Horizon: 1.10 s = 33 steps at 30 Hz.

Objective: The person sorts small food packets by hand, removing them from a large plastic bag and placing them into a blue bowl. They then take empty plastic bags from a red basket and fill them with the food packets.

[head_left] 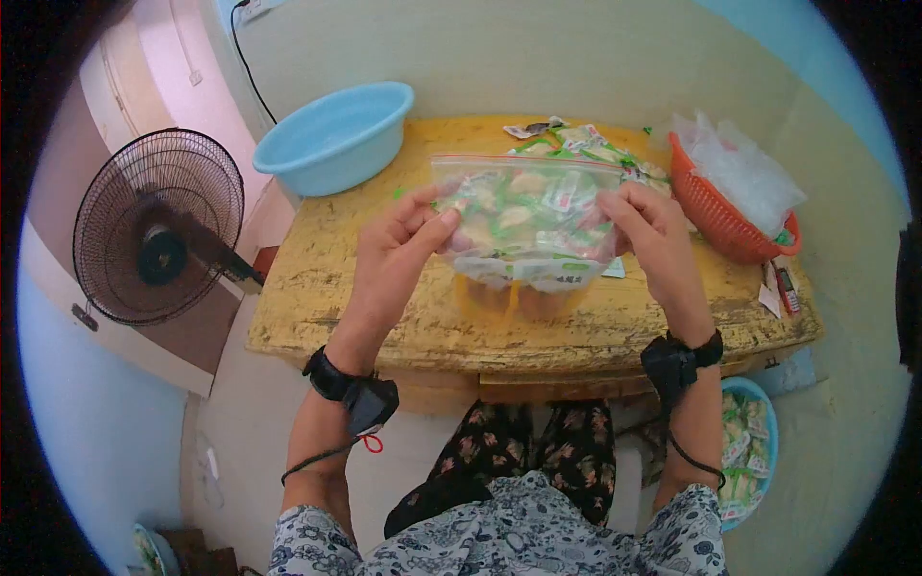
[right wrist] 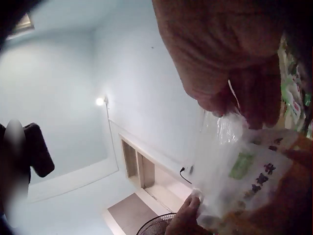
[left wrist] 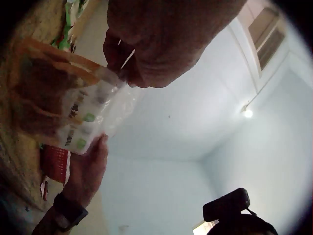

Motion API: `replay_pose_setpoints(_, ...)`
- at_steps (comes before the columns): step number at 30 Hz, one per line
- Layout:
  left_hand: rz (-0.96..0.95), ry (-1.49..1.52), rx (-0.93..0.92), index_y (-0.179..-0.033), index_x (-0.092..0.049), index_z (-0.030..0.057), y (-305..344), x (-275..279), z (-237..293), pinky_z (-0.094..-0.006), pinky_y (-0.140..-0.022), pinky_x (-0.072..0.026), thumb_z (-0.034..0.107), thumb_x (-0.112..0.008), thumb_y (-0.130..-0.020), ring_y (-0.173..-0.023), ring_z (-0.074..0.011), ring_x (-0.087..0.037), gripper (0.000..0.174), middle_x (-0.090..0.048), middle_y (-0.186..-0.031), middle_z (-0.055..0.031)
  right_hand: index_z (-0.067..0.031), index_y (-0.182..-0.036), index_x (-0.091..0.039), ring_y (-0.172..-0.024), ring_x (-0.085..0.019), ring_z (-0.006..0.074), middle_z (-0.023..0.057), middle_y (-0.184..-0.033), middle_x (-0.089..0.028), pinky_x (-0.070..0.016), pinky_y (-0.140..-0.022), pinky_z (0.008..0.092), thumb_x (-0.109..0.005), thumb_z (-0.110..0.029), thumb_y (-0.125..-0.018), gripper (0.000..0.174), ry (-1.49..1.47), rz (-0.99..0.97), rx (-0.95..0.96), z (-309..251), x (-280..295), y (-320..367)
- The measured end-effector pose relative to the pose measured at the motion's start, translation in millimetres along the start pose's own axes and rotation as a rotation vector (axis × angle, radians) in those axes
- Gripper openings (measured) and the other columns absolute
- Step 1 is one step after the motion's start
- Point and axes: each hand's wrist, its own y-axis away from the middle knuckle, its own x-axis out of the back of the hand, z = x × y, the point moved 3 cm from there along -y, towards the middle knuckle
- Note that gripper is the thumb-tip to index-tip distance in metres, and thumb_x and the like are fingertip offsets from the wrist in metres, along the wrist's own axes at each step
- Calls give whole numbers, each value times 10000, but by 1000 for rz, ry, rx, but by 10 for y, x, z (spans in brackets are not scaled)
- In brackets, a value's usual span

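A clear zip-top plastic bag with a white printed band and an orange-yellow lower part stands upright over the table's front half. My left hand pinches its left side near the top, thumb toward me. On the opposite side my right hand pinches the upper edge. Small green-and-white packets show through the clear upper part. The left wrist view shows the bag stretched between both hands, with darker contents low down. Up close in the right wrist view, right fingers grip the crinkled clear plastic.
On the worn yellow table, a light-blue basin stands at back left. Loose packets lie behind the bag. A red basket holding clear plastic bags is at right. A blue tub of packets sits below; a fan stands left.
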Motion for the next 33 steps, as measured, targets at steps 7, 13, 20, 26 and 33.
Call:
replay_pose_setpoints(7, -20, -62, 1, -1462, -558, 29, 2, 3, -31, -229, -717, -441, 126, -677, -953, -735, -63, -535, 531, -600, -772, 35, -90, -791, -662, -566, -486, 38, -39, -740, -600, -399, -475, 220, -670, -258, -986, 258, 192, -108, -194, 414, 72, -86)
replay_pose_setpoints(13, -149, -155, 76, -1201, -736, 26, 16, 115, -137, -271, -765, -457, 161, -669, -954, -816, -84, -545, 289, -621, -866, 5, -86, -735, -648, -516, -454, 36, -59, -652, -516, -388, -441, 227, -719, -300, -955, 314, 142, -151, -243, 596, 55, -34)
replay_pose_setpoints(20, -140, -546, -476, -1144, -723, 46, 199, 77, -216, -352, -980, -486, 235, -831, -853, -1070, -231, -643, 364, -698, -1136, -113, -61, -879, -673, -663, -560, 57, -18, -791, -630, -457, -568, 245, -713, -209, -957, 173, 292, -148, -155, 556, 132, -17)
replay_pose_setpoints(26, -246, -363, -90, -1210, -719, 41, 288, 62, -458, -374, -1047, -478, 195, -837, -845, -1167, -220, -658, 413, -721, -1227, -108, -47, -1042, -705, -883, -669, 152, 47, -1004, -724, -535, -786, 320, -755, -236, -911, 236, 447, 197, 279, -46, 37, -16)
replay_pose_setpoints(33, -257, -83, 126, -1198, -691, -11, 385, 21, -705, -296, -918, -505, 188, -811, -888, -1035, -124, -636, 388, -699, -1086, -47, -87, -1106, -726, -966, -705, 313, 138, -1060, -731, -547, -824, 425, -701, -354, -927, 323, 864, -454, 365, -221, -493, 158)
